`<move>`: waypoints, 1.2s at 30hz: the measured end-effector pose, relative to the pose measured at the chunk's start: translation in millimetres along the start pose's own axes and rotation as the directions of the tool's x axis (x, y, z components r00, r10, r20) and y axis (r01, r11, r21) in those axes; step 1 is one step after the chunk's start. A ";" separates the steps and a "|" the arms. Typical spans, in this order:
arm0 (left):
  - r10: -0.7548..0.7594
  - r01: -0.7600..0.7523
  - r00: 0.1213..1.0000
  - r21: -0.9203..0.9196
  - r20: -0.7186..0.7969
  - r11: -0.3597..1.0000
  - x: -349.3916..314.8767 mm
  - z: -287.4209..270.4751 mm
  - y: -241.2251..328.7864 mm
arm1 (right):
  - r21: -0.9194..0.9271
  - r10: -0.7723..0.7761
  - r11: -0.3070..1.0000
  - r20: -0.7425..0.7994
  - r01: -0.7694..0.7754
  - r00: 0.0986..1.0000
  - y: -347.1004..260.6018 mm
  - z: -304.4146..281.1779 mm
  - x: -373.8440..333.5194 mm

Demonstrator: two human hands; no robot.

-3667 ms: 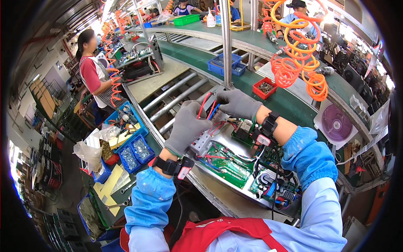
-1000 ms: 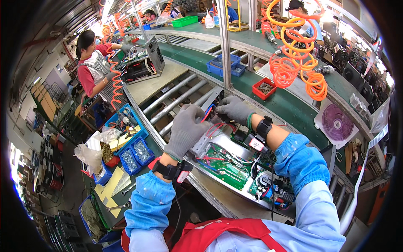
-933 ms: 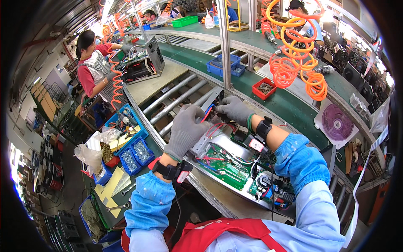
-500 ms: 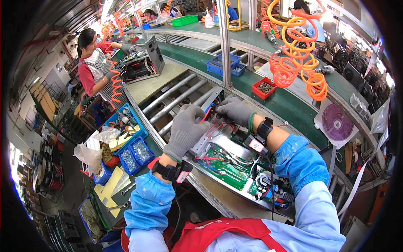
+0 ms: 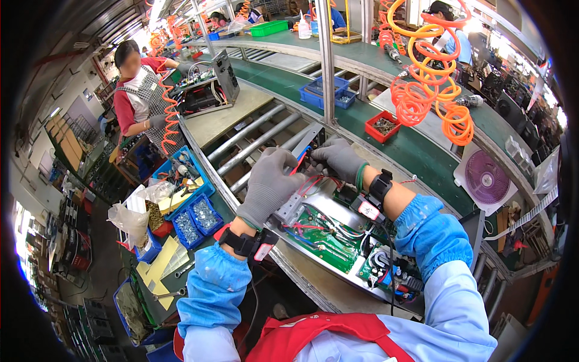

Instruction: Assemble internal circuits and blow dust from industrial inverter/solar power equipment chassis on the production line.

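An open metal chassis with a green circuit board point(image 5: 322, 244) lies before me on the line. Both my hands wear grey gloves and meet at its far end panel point(image 5: 309, 136). My left hand point(image 5: 270, 182) is closed, its fingertips pinched at red and blue wires point(image 5: 303, 157) beside the panel. From the other side my right hand point(image 5: 341, 159) bends its fingers in against the panel's inner face. What those fingertips hold is hidden. Thin red wires point(image 5: 310, 183) run from there down over the board. A silver heat sink point(image 5: 291, 211) sits below my left hand.
Rollers point(image 5: 256, 142) stretch beyond the chassis. At left are blue bins of screws point(image 5: 206, 215), a tool tray point(image 5: 192, 175) and a wrench point(image 5: 169, 295). A red bin point(image 5: 382, 127) and coiled orange air hoses point(image 5: 416, 99) are on the right. A co-worker point(image 5: 142, 90) stands by another unit.
My hands keep nearly the same place and grip at the panel. The view has shifted slightly. The co-worker at left has turned the head this way and lowered one hand.
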State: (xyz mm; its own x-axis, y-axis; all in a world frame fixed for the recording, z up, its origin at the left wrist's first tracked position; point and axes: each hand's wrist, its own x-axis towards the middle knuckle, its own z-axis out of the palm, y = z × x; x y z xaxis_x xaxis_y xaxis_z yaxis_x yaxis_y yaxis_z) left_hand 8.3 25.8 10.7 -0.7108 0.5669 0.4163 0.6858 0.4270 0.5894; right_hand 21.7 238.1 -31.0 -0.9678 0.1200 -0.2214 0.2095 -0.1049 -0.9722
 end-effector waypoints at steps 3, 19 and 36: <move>-0.022 0.022 1.000 0.021 0.012 1.000 -0.3 0.2 1.8 | 0.167 0.068 0.984 0.009 -0.068 0.998 3.5 0.4 2.8; -0.084 0.099 0.989 -0.120 0.124 0.988 1.6 -17.8 3.3 | 0.065 -0.102 0.992 -0.040 0.104 0.994 14.0 8.3 7.6; -0.674 0.721 0.683 0.110 -0.280 0.685 -176.0 -77.9 -332.8 | 0.035 0.023 0.999 -0.098 -0.019 0.995 2.2 14.1 1.6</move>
State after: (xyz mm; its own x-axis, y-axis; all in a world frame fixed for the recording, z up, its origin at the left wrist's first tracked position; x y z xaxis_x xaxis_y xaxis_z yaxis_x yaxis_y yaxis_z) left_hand -107.1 -271.0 -204.8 -0.9919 -0.0979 0.0811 -0.0256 0.7785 0.6272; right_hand 18.7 224.1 -32.5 -0.9444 0.2138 -0.2498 0.2229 -0.1420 -0.9644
